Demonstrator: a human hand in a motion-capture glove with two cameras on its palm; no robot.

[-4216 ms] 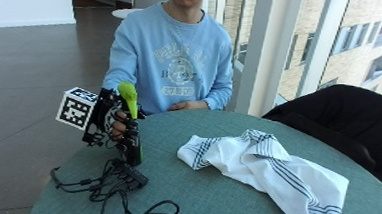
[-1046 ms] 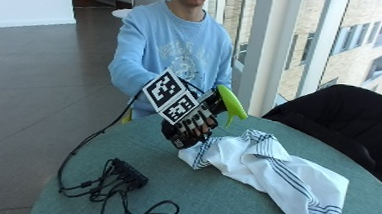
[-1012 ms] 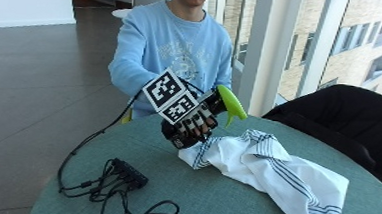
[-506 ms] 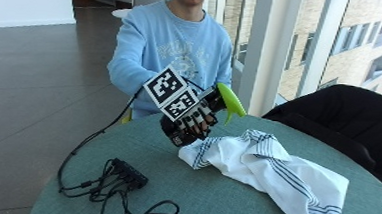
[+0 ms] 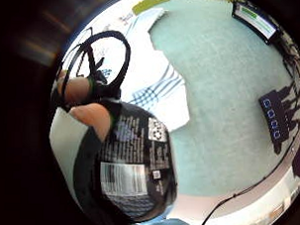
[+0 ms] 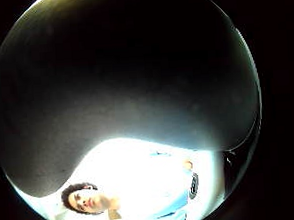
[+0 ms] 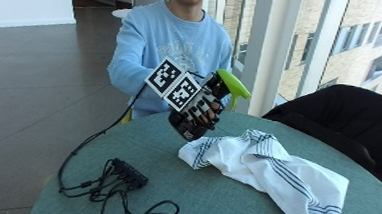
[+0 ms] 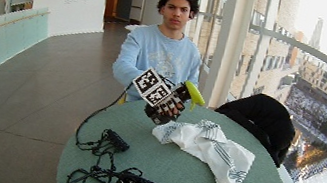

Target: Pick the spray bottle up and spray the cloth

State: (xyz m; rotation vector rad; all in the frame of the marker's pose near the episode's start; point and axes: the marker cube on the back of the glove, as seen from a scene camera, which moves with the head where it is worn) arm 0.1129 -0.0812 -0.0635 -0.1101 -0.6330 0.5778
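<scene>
We take the scene from the outside view, left to right. At the left of the table (image 7: pixel 192 197) lies a small black hub (image 7: pixel 128 172) with its tangle of cables; it plays no part in the task.

Next comes the gloved right hand (image 7: pixel 200 112), raised clear of the table near the edge closest to the person. The grip is clamped on the spray bottle (image 7: pixel 191 128): the fingers wrap the dark body, and the little-finger palm view shows two bare fingertips (image 5: pixel 94 115) pressed against the label. The bottle's long axis runs tilted, base low toward the table, the lime-green spray head (image 7: pixel 235 84) high and leaning toward the window side.

To the right, and lower, the white cloth with blue stripes (image 7: pixel 267 169) lies crumpled on the table, its near corner just beside and below the bottle's base, not touching it. We judge this the relation that matters: the cloth sits below and to the right of the grip, while the nozzle appears to point above it, so the head would need to tip down.

Hidden items: we cannot see the trigger or whether a finger rests on it. The thumb-side palm view is almost wholly blocked by a dark surface. The nozzle opening cannot be made out.
</scene>
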